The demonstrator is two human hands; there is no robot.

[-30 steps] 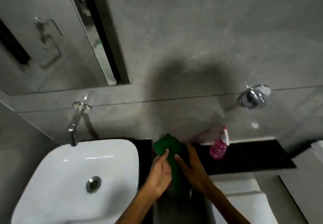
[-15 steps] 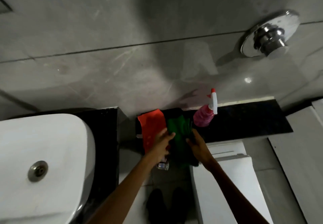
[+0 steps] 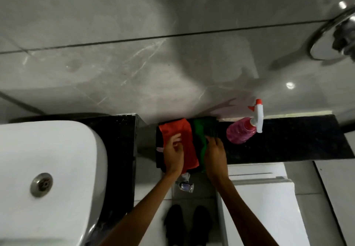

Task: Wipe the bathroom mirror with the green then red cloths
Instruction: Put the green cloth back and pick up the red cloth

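The red cloth [image 3: 187, 140] lies flat on the left end of the black ledge [image 3: 292, 140]. My left hand [image 3: 173, 154] rests on it, fingers and thumb pinching its surface. Right beside it lies the green cloth [image 3: 199, 128], partly folded and dark at its right side. My right hand [image 3: 214, 156] presses on the green cloth's near half with curled fingers. The mirror is out of view.
A pink spray bottle [image 3: 241, 132] with a white trigger stands on the ledge just right of the green cloth. A white sink [image 3: 57, 159] fills the left, a white toilet tank [image 3: 261, 192] sits below the ledge. A small glass jar [image 3: 186, 186] lies below my hands. A chrome wall fitting [image 3: 332, 40] is at the upper right.
The view dropped from the mirror and tap to the ledge. The green cloth, held up in both hands, now lies on the ledge; my left hand moved from it onto the red cloth.
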